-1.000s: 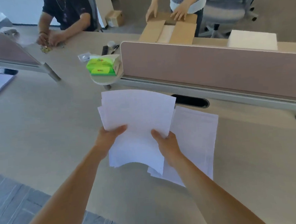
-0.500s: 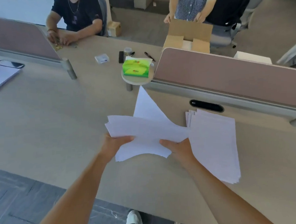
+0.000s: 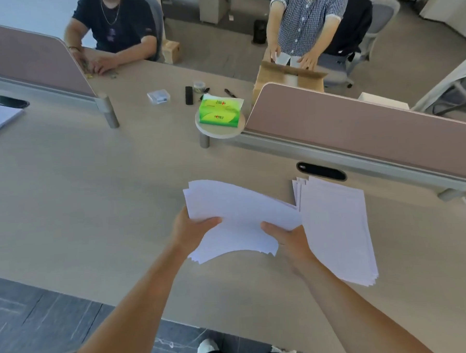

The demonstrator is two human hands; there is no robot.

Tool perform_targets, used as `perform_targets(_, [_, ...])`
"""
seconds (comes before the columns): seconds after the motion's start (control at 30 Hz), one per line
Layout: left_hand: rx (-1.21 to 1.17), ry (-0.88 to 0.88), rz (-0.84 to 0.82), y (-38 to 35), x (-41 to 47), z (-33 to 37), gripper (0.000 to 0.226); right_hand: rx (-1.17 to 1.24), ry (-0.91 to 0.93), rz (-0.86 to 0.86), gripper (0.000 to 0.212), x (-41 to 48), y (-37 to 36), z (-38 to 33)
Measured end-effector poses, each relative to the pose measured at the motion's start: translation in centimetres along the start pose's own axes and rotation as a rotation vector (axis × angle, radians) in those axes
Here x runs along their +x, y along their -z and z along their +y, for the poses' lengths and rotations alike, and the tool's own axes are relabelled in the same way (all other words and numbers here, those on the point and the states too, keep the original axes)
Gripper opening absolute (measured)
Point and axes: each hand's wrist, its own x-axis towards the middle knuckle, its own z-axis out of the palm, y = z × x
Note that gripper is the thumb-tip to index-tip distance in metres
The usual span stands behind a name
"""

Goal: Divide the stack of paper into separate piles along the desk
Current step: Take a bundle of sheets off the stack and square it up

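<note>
Two pink dividers across a pale wooden desk, grey floor beneath.

Smooth white paper, matt pale wood tabletop.
The divider at the tabletop's far edge looks like pink cloth on a dull metal rail. The green tissue pack is shiny plastic.

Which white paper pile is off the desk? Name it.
The curved white paper bundle, gripped by the left hand and right hand; the white paper pile beside it lies flat on the beige desk.
</note>
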Motion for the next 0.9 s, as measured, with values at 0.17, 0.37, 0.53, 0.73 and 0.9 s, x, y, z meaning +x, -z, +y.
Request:
perform_targets(0.17, [-0.063,0.019,0.024,0.1,-0.3,1.5,0.023,0.047,0.043,0.054,0.042,0.6,-0.4,-0.4])
perform_targets(0.37, [0.002,-0.048,-0.113,1.9,0.0,1.3,0.052,-0.139,0.011,0.02,0.031,1.3,0.7,-0.8])
perform_targets(0.53, [-0.014,-0.055,-0.026,1.0,-0.5,2.9,0.017,-0.071,0.017,0.057,0.017,1.5,-0.6,-1.9])
perform_targets(0.73, [-0.124,-0.09,-0.057,2.6,-0.9,3.1,0.028,-0.049,0.049,0.055,0.023,2.2,-0.4,-2.7])
perform_targets(0.9, [-0.094,-0.154,-0.085,2.5,-0.9,2.8,0.029,-0.186,-0.017,-0.017,0.035,2.1,-0.1,-1.7])
